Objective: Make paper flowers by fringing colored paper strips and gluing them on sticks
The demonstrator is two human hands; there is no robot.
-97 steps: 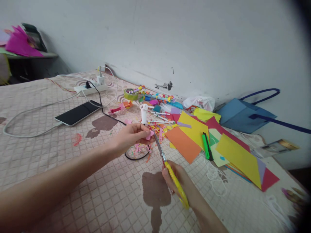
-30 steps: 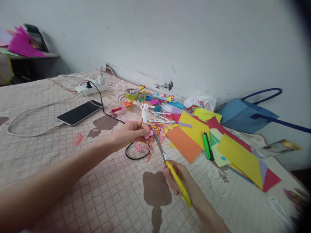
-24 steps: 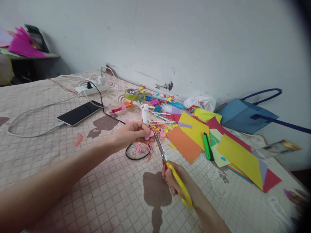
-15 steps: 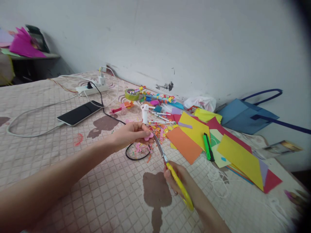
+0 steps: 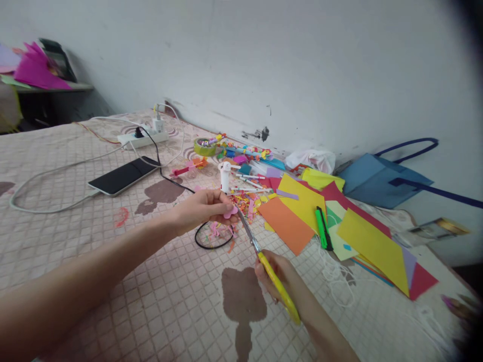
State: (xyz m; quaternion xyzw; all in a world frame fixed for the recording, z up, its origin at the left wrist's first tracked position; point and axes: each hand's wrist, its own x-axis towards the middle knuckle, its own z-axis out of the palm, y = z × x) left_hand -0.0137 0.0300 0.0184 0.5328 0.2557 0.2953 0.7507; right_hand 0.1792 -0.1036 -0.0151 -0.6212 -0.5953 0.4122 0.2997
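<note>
My left hand [image 5: 211, 205] pinches a small pink piece of paper [image 5: 231, 212] with a rounded edge between thumb and fingers. Yellow-handled scissors [image 5: 277, 284] are gripped in my right hand [image 5: 279, 276], blades pointing up and left at the pink paper. The blade tips lie right beside the paper's edge; whether they touch it is too small to tell. Behind my left hand stands a white glue gun or similar white device [image 5: 225, 177]. Colourful paper scraps [image 5: 245, 203] lie just beyond the hands, and a black cable loop [image 5: 211, 246] rests below them.
A phone [image 5: 124, 176] and a power strip [image 5: 143, 138] with cables lie at left. To the right are coloured paper sheets [image 5: 372, 246], a green cutter [image 5: 322, 229], white string [image 5: 335, 271] and a blue bag [image 5: 381, 181]. Tape [image 5: 205, 147] lies by the wall.
Almost nothing differs. The scissor blades look slightly more closed beside the pink paper, and both hands stay in nearly the same place.
</note>
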